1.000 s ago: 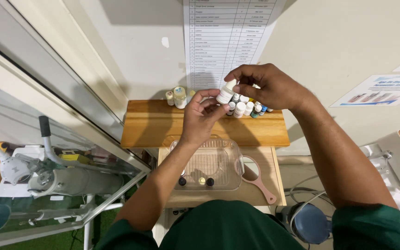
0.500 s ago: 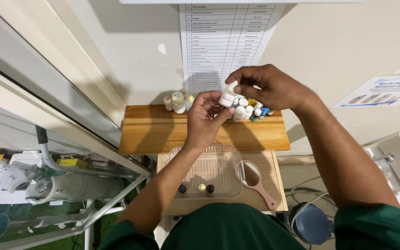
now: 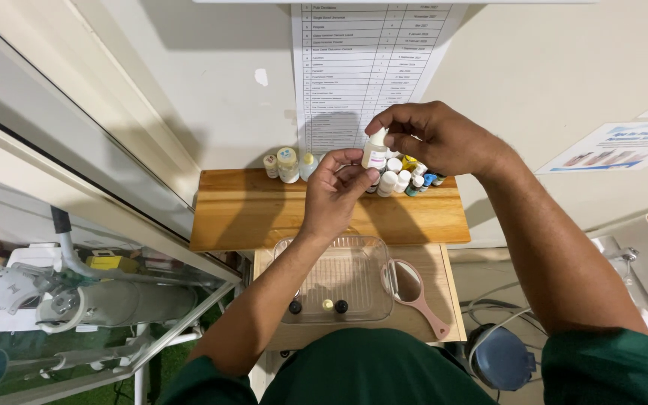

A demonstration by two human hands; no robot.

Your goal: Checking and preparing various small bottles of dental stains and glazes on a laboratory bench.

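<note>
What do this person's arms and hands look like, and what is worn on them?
Both hands, the left hand and the right hand, are bare: no gloves, rings or watch show. The forearms are uncovered and lightly haired. Dark green short sleeves end near the elbows, matching the green garment below.

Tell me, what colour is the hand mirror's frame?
Pink, seen in the head view: the hand mirror lies beside the clear tray.

A pink hand mirror [image 3: 416,294] lies beside a clear plastic tray [image 3: 339,277].

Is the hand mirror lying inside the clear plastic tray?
No, the pink hand mirror lies on the lower wooden surface just right of the clear tray.
</note>
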